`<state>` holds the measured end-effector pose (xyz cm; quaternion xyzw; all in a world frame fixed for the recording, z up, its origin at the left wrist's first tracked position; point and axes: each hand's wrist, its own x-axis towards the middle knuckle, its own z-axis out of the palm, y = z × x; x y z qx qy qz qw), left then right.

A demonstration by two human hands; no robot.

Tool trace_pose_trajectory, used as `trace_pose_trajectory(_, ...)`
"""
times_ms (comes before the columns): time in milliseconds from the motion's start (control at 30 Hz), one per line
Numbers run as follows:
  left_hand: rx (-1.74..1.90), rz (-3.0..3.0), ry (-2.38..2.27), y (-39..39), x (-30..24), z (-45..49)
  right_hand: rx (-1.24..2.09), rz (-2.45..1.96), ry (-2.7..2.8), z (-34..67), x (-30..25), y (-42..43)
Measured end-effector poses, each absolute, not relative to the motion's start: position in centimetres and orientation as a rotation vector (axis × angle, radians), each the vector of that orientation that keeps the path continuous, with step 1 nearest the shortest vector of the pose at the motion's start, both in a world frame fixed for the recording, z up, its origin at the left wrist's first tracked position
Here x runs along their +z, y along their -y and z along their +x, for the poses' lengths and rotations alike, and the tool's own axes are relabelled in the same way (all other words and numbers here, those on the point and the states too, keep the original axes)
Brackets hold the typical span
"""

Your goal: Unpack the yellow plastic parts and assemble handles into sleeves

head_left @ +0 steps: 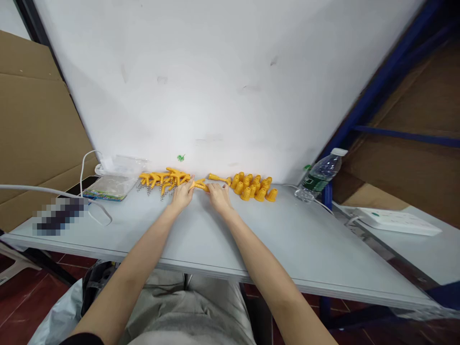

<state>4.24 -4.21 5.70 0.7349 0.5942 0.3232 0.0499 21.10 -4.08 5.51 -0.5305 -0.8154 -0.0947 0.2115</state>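
Note:
Both my arms reach far across a pale grey table. My left hand and my right hand are closed together on one small yellow plastic piece held between them. Left of it lies a heap of yellow claw-shaped pieces with metal bead chains. To the right stands a cluster of several small yellow cone-shaped pieces, with one long yellow piece lying behind my right hand.
A clear plastic bag and a white cable lie at the left, by a dark phone. A water bottle lies at the right, a white power strip beyond it. A white board stands behind.

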Motion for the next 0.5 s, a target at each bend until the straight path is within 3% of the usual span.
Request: trace_pose_trajectory(500, 0.876, 1.698, -1.649, 4.57, 6.19, 4.73, -0.556, -1.377, 2.178, 21.6, 4.7, 3.37)
